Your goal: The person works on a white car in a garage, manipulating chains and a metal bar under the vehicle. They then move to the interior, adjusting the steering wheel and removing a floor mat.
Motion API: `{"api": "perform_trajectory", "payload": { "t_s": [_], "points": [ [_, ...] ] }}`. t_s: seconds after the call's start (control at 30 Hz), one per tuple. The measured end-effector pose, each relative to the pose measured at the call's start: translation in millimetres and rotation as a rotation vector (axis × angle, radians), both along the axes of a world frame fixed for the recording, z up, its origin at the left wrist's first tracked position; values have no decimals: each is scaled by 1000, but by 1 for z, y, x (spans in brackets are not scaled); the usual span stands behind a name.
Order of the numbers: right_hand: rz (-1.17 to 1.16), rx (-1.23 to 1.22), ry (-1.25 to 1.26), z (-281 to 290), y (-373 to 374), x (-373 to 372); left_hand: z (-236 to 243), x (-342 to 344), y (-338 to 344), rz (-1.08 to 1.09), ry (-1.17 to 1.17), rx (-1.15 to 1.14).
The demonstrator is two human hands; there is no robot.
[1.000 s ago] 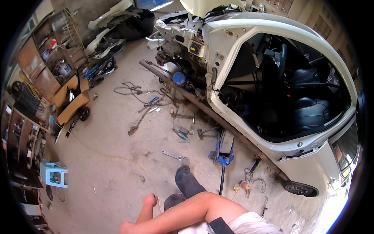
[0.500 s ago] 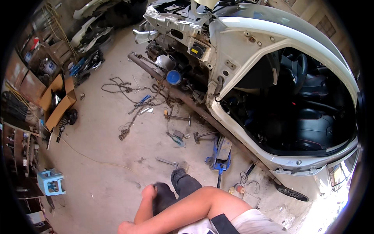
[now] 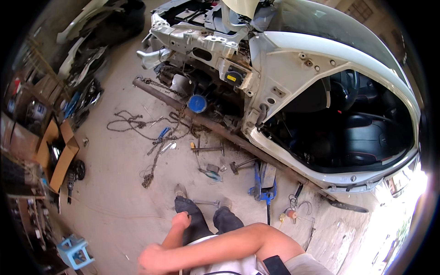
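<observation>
We see the wrench [image 3: 206, 202] lying left to right, far and right of the nearer left hand [image 3: 182, 220], curled closed. The right hand's [image 3: 153, 259] state we cannot tell.

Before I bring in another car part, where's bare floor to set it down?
Bare floor lies between the black strut by the cardboard box and the chain. It's crowded along the rusty beam: hammer, pliers, blue jack. A wrench lies between the shoes.

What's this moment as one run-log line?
left hand: near dark trouser leg; right hand: near left forearm; wrench: on floor between shoes; blue jack: near car
</observation>
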State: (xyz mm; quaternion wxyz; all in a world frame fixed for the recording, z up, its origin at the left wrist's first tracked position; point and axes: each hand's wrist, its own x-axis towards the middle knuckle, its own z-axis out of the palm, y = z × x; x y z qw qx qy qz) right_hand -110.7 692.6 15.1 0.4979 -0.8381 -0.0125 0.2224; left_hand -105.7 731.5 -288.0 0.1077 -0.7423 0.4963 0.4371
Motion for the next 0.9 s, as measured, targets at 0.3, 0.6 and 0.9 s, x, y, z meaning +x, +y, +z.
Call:
{"api": "perform_trajectory", "payload": {
  "t_s": [0.3, 0.6, 0.9],
  "points": [
    [-143, -132, -314, -24, -38, 126, -23, 165, -55, -81, -84, -77],
    [-659, -63, 194, -130, -111, 143, 32, 185, -141, 276, -144, -19],
    [-813, -139, 132, -145, -114, 111, -17, 156, -140, 109, 92, -183]
  ]
}}
